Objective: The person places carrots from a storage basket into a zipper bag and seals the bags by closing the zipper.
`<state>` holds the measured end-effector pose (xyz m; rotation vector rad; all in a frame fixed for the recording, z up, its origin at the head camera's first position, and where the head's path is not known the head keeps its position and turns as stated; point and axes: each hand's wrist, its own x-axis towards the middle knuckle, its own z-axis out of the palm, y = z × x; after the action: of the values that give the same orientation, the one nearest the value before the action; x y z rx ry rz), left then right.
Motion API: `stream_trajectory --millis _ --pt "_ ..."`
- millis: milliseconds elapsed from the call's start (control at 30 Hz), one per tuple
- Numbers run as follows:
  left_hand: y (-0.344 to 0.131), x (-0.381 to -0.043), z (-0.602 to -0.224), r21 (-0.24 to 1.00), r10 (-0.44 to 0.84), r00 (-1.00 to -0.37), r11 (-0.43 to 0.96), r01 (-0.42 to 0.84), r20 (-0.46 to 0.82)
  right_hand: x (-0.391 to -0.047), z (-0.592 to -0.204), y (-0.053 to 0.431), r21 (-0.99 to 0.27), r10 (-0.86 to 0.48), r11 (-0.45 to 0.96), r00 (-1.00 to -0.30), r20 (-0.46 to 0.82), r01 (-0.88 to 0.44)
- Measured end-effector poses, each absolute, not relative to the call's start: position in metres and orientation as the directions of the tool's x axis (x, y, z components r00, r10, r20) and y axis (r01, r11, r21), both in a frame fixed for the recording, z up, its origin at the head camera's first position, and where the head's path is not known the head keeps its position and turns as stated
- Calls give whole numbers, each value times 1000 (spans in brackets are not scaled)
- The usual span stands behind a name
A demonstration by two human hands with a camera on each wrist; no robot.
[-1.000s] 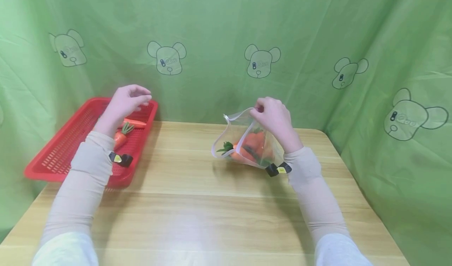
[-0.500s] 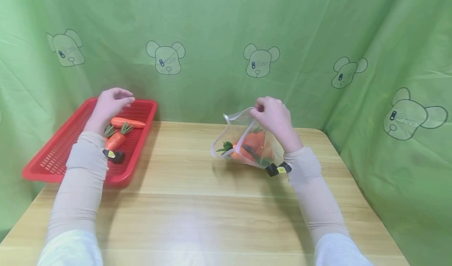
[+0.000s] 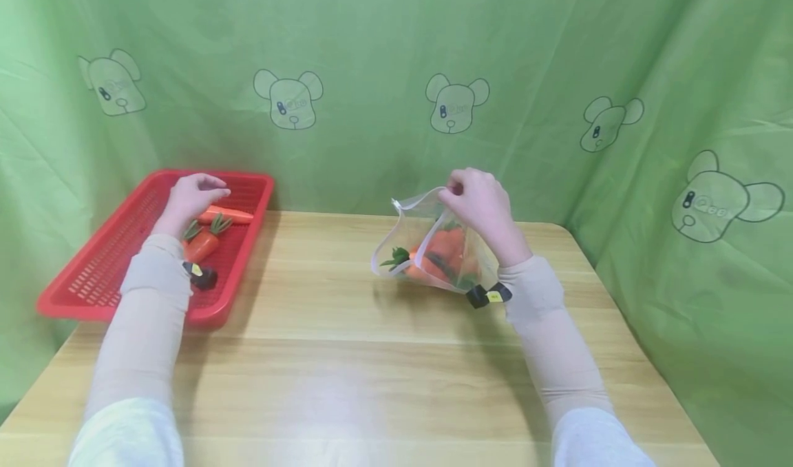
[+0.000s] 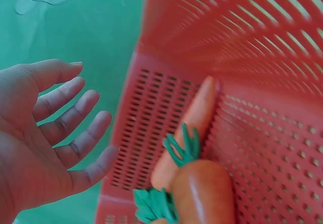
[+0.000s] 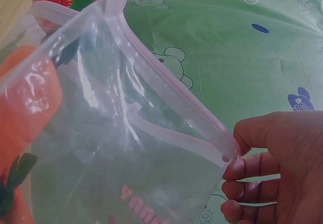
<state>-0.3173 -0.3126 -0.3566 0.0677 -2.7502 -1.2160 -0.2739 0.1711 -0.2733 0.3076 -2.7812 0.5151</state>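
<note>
Left hand [image 3: 192, 197], loose-fingered, has lowered toward perforated basket [image 3: 244, 246] while right hand [image 3: 482, 202] pinches transparent bag [image 5: 116, 113].

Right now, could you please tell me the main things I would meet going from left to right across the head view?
Red basket → clear zip bag → right hand pinching the bag's upper edge → rightmost printed bear outline.

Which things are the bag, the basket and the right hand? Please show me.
Bag [image 5: 101, 138]: right wrist view, its clear side.
Basket [image 3: 244, 246]: head view, its rim.
Right hand [image 3: 482, 204]: head view, its back.
</note>
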Motion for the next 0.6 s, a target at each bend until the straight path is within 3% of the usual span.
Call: stream_trajectory --millis 267,600 --pt "-318 -320 -375 637 -95 -995 769 -47 42 -274 -275 171 -315 -155 913 -935 318 -258" --pt "-321 -318 -385 591 -7 -997 805 -54 -82 -276 -276 171 -325 -162 906 -932 324 -271"
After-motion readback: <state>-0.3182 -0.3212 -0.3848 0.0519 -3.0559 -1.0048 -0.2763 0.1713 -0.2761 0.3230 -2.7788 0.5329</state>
